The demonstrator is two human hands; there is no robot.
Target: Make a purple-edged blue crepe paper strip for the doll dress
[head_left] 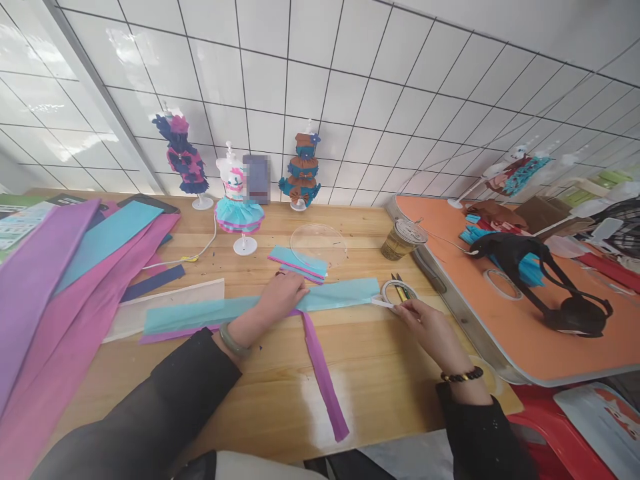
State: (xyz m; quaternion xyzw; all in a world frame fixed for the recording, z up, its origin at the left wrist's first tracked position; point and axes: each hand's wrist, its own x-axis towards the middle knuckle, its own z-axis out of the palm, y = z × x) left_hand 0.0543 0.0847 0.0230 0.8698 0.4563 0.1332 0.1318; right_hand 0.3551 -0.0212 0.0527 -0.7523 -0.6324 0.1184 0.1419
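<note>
A long light-blue paper strip (345, 293) lies across the wooden table. My left hand (281, 295) presses on its middle with fingers bent together. My right hand (423, 321) pinches a narrow white tape end (383, 302) at the strip's right end; the tape leads to a roll (387, 291) just behind the fingers. A purple strip (324, 377) runs from beneath the blue one near my left hand toward the table's front edge. Folded blue and pink paper pieces (299, 262) rest behind my left hand. Small pointed tools (399, 287) lie by the roll.
Purple, blue and pink sheets (75, 280) cover the left side. Several dress stands, one with a turquoise skirt (240, 215), stand by the tiled wall. A lidded cup (401, 240) is at the back right. An orange table (540, 340) holds a black strapped object (575, 313).
</note>
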